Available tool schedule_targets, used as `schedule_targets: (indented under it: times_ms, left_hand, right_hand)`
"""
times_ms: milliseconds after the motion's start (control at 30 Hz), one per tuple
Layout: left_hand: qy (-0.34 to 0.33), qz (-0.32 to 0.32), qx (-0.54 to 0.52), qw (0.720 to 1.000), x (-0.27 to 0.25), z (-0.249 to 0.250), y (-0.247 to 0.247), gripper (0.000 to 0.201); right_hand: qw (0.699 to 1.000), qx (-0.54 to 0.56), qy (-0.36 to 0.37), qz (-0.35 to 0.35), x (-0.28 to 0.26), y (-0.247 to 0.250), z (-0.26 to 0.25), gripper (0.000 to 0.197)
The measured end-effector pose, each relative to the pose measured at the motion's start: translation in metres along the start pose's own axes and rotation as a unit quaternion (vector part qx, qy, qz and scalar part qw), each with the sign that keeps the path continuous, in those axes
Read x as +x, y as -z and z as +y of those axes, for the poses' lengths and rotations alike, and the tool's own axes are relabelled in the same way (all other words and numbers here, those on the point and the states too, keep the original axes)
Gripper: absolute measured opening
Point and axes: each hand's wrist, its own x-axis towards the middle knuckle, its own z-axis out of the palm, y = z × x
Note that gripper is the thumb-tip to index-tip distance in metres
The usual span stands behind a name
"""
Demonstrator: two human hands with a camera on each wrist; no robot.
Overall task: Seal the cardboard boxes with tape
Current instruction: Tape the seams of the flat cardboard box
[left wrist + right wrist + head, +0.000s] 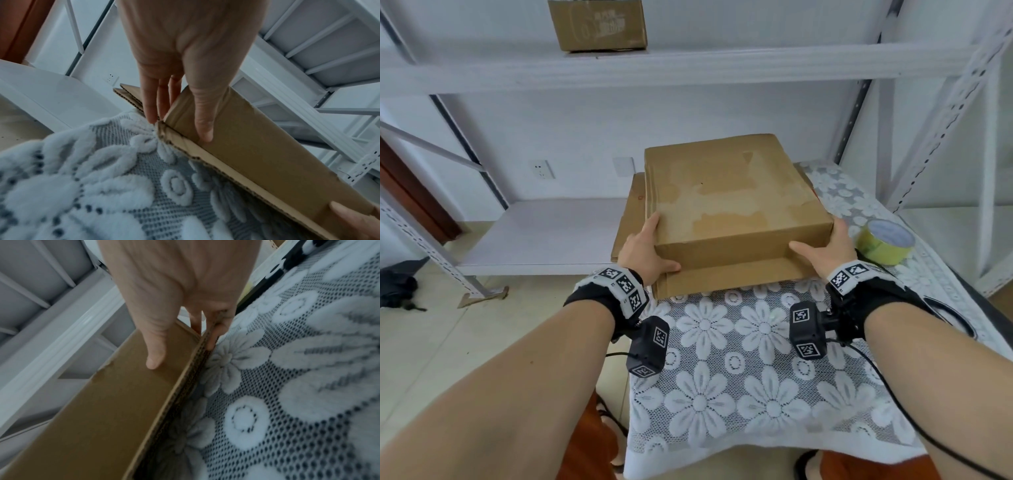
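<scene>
Hands first: your left hand [645, 248] grips the box [732, 195] at its near left corner, thumb on the front wall, fingers along the side; your right hand [825, 246] clasps the near right corner likewise; the box sits on flattened cardboard [722, 279] on the table [739, 359]; the tape [885, 245] lies just right of the box, untouched; no fresh strip shows on the box, so judge the sealing not yet begun.
</scene>
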Motion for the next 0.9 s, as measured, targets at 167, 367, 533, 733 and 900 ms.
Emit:
schedule_targets:
  times_ms: [167, 367, 533, 733, 900]
  left_hand:
    - [-0.006, -0.013, -0.038, 0.999, 0.005, 0.006, 0.002, 0.101]
    - [0.005, -0.001, -0.073, 0.997, 0.004, 0.011, 0.002, 0.095]
    - [-0.001, 0.006, -0.096, 0.995, 0.006, 0.019, 0.003, 0.092]
    - [-0.004, -0.009, -0.104, 0.995, 0.007, 0.020, 0.004, 0.090]
    - [-0.029, -0.035, -0.130, 0.990, 0.007, 0.022, 0.014, 0.087]
  right_hand:
    - [0.999, -0.029, -0.013, 0.016, 0.006, 0.001, -0.001, 0.083]
    - [0.994, -0.099, -0.024, 0.039, 0.002, 0.003, -0.009, 0.076]
    - [0.957, -0.266, 0.070, 0.092, -0.010, 0.004, -0.028, 0.085]
    - [0.882, -0.338, 0.309, -0.108, -0.025, -0.001, -0.053, 0.107]
    - [0.796, -0.464, 0.351, -0.167, -0.024, -0.021, -0.053, 0.130]
